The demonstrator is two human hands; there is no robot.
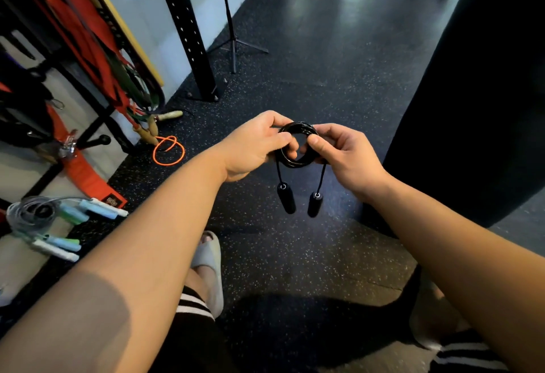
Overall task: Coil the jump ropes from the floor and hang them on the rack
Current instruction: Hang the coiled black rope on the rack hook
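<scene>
A black jump rope [298, 129] is wound into a small tight coil held in front of me above the floor. My left hand [253, 148] grips the coil's left side and my right hand [342, 154] pinches its right side. Its two black handles [286, 198] hang down side by side below the coil. An orange jump rope [168, 151] with wooden handles lies loose on the floor by the wall. Coiled ropes with pale blue and green handles [70, 216] hang on the black rack [97, 125] at the left.
Red and green straps [88, 48] hang on the rack. A black perforated steel post [188, 33] is bolted to the floor, with a tripod stand [234, 45] behind it. A large black punching bag [477, 92] hangs at right. My feet in pale slides [211, 257] stand on speckled rubber flooring.
</scene>
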